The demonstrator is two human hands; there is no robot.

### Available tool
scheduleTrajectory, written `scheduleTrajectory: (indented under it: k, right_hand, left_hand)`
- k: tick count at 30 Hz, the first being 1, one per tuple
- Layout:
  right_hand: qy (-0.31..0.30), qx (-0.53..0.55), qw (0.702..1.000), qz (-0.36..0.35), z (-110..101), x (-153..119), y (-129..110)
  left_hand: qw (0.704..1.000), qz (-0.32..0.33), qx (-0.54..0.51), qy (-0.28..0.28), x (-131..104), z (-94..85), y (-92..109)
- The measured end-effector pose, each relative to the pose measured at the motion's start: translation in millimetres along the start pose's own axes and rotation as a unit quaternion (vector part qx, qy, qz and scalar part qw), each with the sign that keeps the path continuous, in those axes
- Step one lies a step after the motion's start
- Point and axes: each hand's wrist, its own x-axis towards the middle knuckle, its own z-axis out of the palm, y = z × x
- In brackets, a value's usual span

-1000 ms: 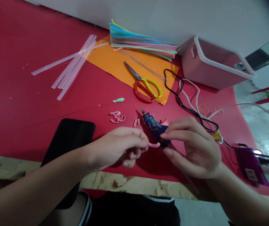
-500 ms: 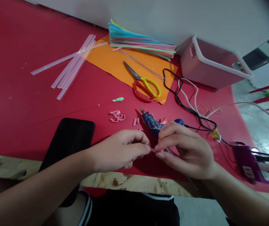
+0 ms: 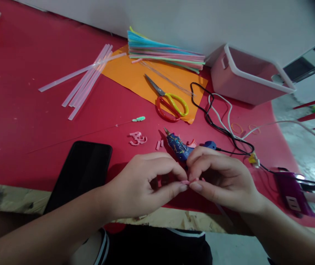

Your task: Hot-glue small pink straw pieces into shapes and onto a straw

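My left hand (image 3: 146,186) pinches one end of a small pink strip (image 3: 185,182) between thumb and forefinger. Close against it, my right hand (image 3: 223,180) grips the strip's other end with thumb and fingertips. A thin clear rod (image 3: 223,213) shows below my right hand; whether that hand holds it I cannot tell. Just beyond my fingers lies a blue glue gun (image 3: 178,146), its nozzle pointing up and left. Short pink bits (image 3: 158,145) and curled pink pieces (image 3: 138,138) rest to its left. A black phone (image 3: 81,169) lies beside my left forearm.
Yellow-and-red-handled scissors (image 3: 161,92) lie on orange paper (image 3: 126,79), with bundled pipe cleaners (image 3: 165,51) behind. Clear glue sticks (image 3: 87,79) are at left. A wire with a green tip (image 3: 138,119) crosses the table. A pink bin (image 3: 245,82), cables (image 3: 209,116) and a purple power strip (image 3: 292,195) stand right.
My left hand has moved slightly right and its fingers now meet my right hand's fingertips at the pink strip. My right hand has shifted slightly. The things on the table stay put.
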Motion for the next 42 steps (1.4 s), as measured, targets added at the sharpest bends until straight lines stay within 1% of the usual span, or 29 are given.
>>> scheduleTrajectory:
  k: [5,10,12,15,19,23,26,29,34,37,42]
  right_hand:
    - [-0.018,-0.001,1.0,0.018,1.4,-2.6,0.8]
    - [-0.016,-0.019,0.999,0.022,4.0,-3.7,-0.5]
    - [-0.014,-0.029,0.999,0.021,3.6,-4.1,-0.3]
    - [-0.027,-0.04,0.999,0.013,2.0,-4.4,0.2]
    - [-0.054,-0.026,0.998,0.006,0.2,-4.2,-0.7]
    - [-0.073,0.025,0.997,0.017,-0.6,-4.6,-1.8]
    - [-0.09,0.079,0.992,0.046,-1.4,-5.8,-2.1]
    - [-0.106,0.124,0.984,0.071,-2.5,-7.1,-2.8]
    - [-0.127,0.18,0.97,0.102,-3.0,-8.4,-4.4]
    - [-0.135,0.198,0.964,0.114,-2.1,-9.2,-5.0]
    - [-0.137,0.233,0.952,0.146,-1.4,-11.0,-5.4]
  left_hand:
    - [0.999,0.024,0.03,0.01,-0.6,2.8,-2.0]
    - [0.998,0.047,0.029,0.032,1.6,3.6,-3.4]
    - [0.998,0.042,0.021,0.04,2.2,3.3,-3.5]
    - [0.999,0.011,0.007,0.041,1.7,2.8,-3.2]
    - [1.0,0.002,-0.002,0.023,0.6,1.6,-3.6]
    - [0.999,-0.028,-0.029,-0.018,3.8,-0.5,-4.6]
    - [0.992,-0.058,-0.098,-0.047,7.1,-2.2,-3.0]
    - [0.98,-0.083,-0.166,-0.064,8.2,-3.0,-0.6]
    - [0.965,-0.107,-0.224,-0.085,7.9,-2.1,-0.1]
    - [0.96,-0.121,-0.236,-0.093,7.8,-2.3,-1.0]
    - [0.955,-0.156,-0.227,-0.105,6.4,-4.3,-3.7]
